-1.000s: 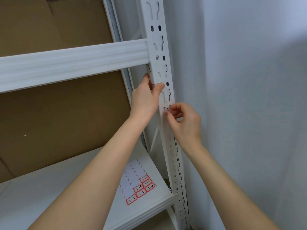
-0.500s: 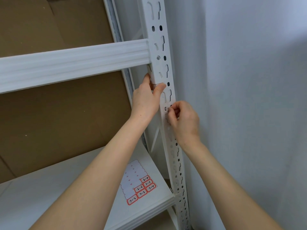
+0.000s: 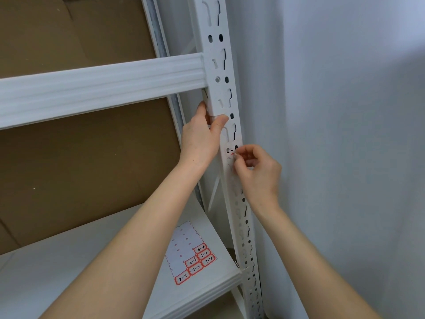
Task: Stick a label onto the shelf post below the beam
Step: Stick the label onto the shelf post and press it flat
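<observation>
A white slotted shelf post (image 3: 222, 65) rises at centre, joined by a ribbed white beam (image 3: 103, 86) from the left. My left hand (image 3: 202, 137) grips the post just under the beam, thumb across its front. My right hand (image 3: 255, 171) is lower on the post's right edge, and its fingertips pinch a small red-edged label (image 3: 232, 154) against the post face. Most of the label is hidden behind my fingers.
A label sheet (image 3: 192, 256) with several red-bordered handwritten stickers lies on the white shelf board (image 3: 69, 261) below. Brown cardboard (image 3: 80, 169) backs the shelf. A pale wall (image 3: 345, 134) stands close on the right of the post.
My right hand has shifted slightly on the post face with the label, its fingers curling tighter. My left hand has kept its grip under the beam.
</observation>
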{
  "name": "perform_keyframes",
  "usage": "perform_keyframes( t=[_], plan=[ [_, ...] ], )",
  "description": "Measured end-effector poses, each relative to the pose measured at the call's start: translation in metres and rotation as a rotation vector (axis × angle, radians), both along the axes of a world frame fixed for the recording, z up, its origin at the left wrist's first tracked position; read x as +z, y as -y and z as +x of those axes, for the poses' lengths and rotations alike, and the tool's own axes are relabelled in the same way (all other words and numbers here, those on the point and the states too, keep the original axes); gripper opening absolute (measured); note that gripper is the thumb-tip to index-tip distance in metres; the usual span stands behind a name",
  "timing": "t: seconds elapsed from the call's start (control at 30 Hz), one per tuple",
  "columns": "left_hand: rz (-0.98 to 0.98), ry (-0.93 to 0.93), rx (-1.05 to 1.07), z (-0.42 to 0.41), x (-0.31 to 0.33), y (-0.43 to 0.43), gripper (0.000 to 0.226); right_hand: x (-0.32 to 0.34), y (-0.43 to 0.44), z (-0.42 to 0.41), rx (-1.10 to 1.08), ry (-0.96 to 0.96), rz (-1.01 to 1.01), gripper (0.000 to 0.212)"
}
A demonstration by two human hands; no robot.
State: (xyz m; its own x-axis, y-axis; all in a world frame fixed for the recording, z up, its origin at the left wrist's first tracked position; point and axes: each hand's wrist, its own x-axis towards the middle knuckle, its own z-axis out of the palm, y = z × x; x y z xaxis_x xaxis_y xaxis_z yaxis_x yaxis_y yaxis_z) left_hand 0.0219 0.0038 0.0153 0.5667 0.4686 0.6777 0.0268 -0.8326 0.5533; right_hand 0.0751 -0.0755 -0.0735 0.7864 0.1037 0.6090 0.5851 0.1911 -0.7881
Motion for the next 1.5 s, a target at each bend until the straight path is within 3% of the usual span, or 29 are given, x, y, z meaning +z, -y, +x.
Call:
perform_keyframes(
  t=[0.23,0.43,0.6,0.7,1.03,1.13,1.23,1.5],
  plan=[
    [-0.011,0.000,-0.012,0.001,-0.001,-0.001,0.041,0.003,-0.002,-0.001,-0.104,0.067,-0.069,0.004],
    [-0.006,0.012,-0.012,0.000,0.000,0.000,0.037,0.009,0.005,0.005,-0.036,0.048,-0.124,0.010],
    [-0.001,0.015,-0.005,0.000,0.000,-0.001,0.038,0.011,0.002,0.005,-0.090,0.077,-0.196,0.000],
    [0.000,0.022,-0.008,0.001,0.000,-0.001,0.036,0.014,0.002,0.007,-0.100,0.051,-0.204,0.006],
    [-0.005,0.016,-0.010,0.001,-0.001,-0.002,0.036,0.002,0.016,-0.004,0.151,-0.097,0.033,0.029],
    [-0.001,0.008,-0.003,0.001,0.000,-0.001,0.035,-0.001,0.013,-0.011,0.192,-0.150,0.089,0.020],
    [0.001,0.008,0.006,0.000,0.001,-0.001,0.035,0.002,0.012,-0.010,0.163,-0.194,0.111,0.011],
    [-0.010,0.010,-0.007,0.000,0.000,-0.001,0.037,0.011,0.005,0.000,0.065,-0.205,0.081,0.014]
  ],
)
